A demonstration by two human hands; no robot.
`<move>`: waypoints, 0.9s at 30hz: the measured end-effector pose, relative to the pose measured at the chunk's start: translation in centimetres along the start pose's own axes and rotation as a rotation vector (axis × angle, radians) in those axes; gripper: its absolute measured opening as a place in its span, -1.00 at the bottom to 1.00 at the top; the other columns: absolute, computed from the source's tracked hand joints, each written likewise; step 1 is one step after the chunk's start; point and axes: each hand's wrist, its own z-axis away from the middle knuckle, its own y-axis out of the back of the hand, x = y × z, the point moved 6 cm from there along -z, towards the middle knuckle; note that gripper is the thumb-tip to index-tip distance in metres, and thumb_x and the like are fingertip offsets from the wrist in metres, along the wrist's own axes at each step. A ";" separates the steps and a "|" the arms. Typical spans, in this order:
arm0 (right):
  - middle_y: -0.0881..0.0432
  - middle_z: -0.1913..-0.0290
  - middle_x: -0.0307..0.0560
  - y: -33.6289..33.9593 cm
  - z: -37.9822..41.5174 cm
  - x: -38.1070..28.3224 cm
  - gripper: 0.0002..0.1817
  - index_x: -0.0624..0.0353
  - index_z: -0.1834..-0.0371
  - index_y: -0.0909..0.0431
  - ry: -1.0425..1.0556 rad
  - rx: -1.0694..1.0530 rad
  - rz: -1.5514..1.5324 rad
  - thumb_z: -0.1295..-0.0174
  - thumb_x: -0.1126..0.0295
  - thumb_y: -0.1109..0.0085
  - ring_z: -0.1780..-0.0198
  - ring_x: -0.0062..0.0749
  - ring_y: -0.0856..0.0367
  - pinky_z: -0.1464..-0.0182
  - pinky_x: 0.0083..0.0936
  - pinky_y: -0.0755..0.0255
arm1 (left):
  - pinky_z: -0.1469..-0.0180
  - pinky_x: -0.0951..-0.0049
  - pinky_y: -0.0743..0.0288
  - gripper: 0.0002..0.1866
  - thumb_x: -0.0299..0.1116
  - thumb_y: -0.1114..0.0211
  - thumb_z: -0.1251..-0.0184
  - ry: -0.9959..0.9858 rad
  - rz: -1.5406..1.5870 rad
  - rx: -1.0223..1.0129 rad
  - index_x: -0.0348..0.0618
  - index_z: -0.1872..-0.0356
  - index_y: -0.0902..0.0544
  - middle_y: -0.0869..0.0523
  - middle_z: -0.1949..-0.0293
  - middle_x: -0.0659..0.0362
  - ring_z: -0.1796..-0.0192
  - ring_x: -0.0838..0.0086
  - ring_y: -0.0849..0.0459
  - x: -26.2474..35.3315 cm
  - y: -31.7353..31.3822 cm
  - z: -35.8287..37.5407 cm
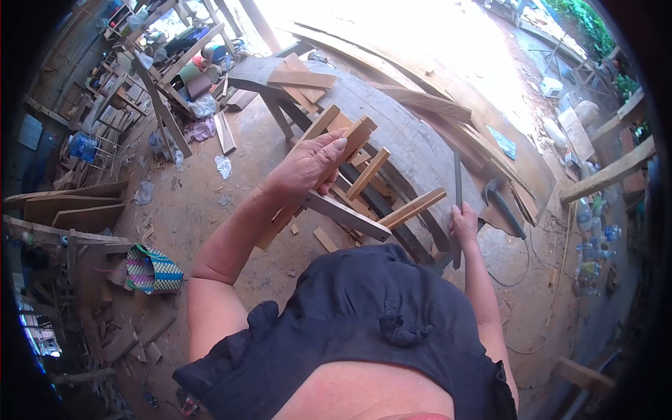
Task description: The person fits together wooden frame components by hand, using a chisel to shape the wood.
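My left hand (318, 159) is closed around a bar of a small wooden frame (368, 173), with the thumb on top and the fingers curled beneath. Several light wooden slats stick out from this frame, and a wider grey-brown board (348, 215) crosses its near side. On the right, my right hand (463, 224) is closed on a long, narrow, dark flat bar (457, 171) that looks like a file. Just right of that hand lies a hammer-like tool (505, 210) with a dark handle.
A thick plank bench (413, 129) stands ahead, with wood offcuts (304, 79) on its far end. Long boards (483, 157) lie beyond it. Scrap wood and clutter fill the left side, near a woven basket (154, 269). Plastic bottles (591, 245) line the right.
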 end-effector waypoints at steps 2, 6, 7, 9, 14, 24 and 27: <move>-0.42 0.78 -0.19 0.1 0.2 -0.1 -0.75 0.15 0.49 -0.37 0.009 -0.007 0.025 -0.26 0.25 0.00 0.82 -0.48 -0.41 0.74 -0.50 -0.30 | 0.57 0.71 -0.36 -0.45 -0.09 -0.01 -0.43 0.010 -0.023 -0.009 -0.23 -0.29 -0.28 -0.38 0.59 0.33 0.59 0.72 -0.37 0.4 -1.1 -0.5; -0.44 0.75 -0.17 0.4 0.6 -0.4 -0.76 0.15 0.48 -0.39 0.011 -0.011 0.018 -0.26 0.24 0.02 0.78 -0.44 -0.45 0.69 -0.47 -0.34 | 0.57 0.71 -0.32 -0.44 -0.05 -0.03 -0.41 -0.023 -0.088 -0.029 -0.23 -0.28 -0.31 -0.39 0.58 0.34 0.58 0.74 -0.36 1.0 -3.4 -2.1; -0.44 0.75 -0.17 0.6 0.7 -0.3 -0.76 0.15 0.48 -0.39 0.010 0.000 0.014 -0.26 0.24 0.02 0.78 -0.44 -0.45 0.69 -0.47 -0.34 | 0.58 0.70 -0.30 -0.41 -0.01 -0.04 -0.40 -0.031 -0.123 -0.044 -0.22 -0.29 -0.29 -0.40 0.59 0.32 0.59 0.73 -0.36 1.1 -3.9 -2.5; -0.45 0.75 -0.17 0.7 1.0 -0.4 -0.76 0.14 0.48 -0.41 0.042 0.016 0.057 -0.26 0.23 0.03 0.76 -0.43 -0.47 0.67 -0.45 -0.35 | 0.57 0.72 -0.28 -0.42 -0.03 -0.04 -0.40 -0.041 -0.129 -0.075 -0.22 -0.28 -0.32 -0.39 0.58 0.33 0.57 0.74 -0.35 1.1 -5.0 -3.5; -0.47 0.73 -0.13 1.0 1.4 -0.7 -0.72 0.14 0.45 -0.43 0.081 0.021 0.029 -0.27 0.19 0.07 0.66 -0.32 -0.53 0.54 -0.37 -0.38 | 0.54 0.73 -0.25 -0.49 -0.09 -0.05 -0.41 -0.086 -0.171 -0.102 -0.21 -0.24 -0.38 -0.41 0.51 0.38 0.53 0.77 -0.32 2.1 -8.0 -5.5; -0.54 0.48 0.15 1.1 0.7 0.7 -0.68 0.16 0.41 -0.40 0.158 0.048 0.129 -0.25 0.12 0.10 0.31 0.12 -0.54 0.26 -0.10 -0.34 | -0.13 0.38 -0.36 -0.51 -0.03 0.01 -0.40 -0.157 -0.557 -0.100 -0.20 -0.15 -0.46 -0.64 0.04 -0.05 -0.06 0.26 -0.59 0.1 -11.1 -11.4; -0.54 0.45 0.17 1.2 0.8 0.8 -0.69 0.17 0.40 -0.39 0.179 0.053 0.118 -0.24 0.13 0.10 0.31 0.13 -0.53 0.26 -0.08 -0.34 | 0.07 0.44 -0.48 -0.52 -0.04 0.01 -0.40 -0.182 -0.587 -0.080 -0.19 -0.15 -0.47 -0.67 0.12 0.03 0.14 0.40 -0.62 0.1 -11.2 -12.1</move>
